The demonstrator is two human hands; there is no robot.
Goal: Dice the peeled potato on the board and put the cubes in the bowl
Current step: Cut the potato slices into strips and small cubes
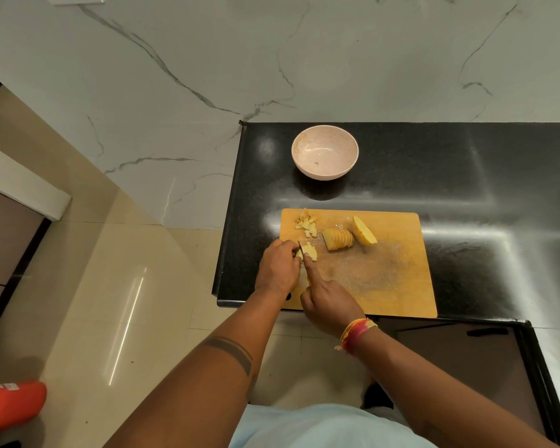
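At the near-left corner of the cutting board [385,279] both hands meet over a small stack of potato slices [308,252]. The left hand [277,271] is curled over the stack from its left side, fingertips bent down and pinning it to the wood. The right hand [328,302] comes in from the near edge, closed round the knife [301,250], with the forefinger laid straight out along the back of the blade; only a sliver of the blade shows between the hands, and the handle is hidden in the fist. The blade points away towards the far edge, so the next cut looks set to run that way through the stack, just to the right of the left fingertips, which sit very close to it. Towards the far-left corner lies a scatter of finished cubes [306,224]. Near the middle of the board a sliced half [338,239] lies with its slices fanned along the board's length, and just to its right an uncut piece [364,234] leans. The bowl [325,152] stands on the black counter [466,176] beyond the board's far edge, well apart and empty, so I'd say the dicing is under halfway.
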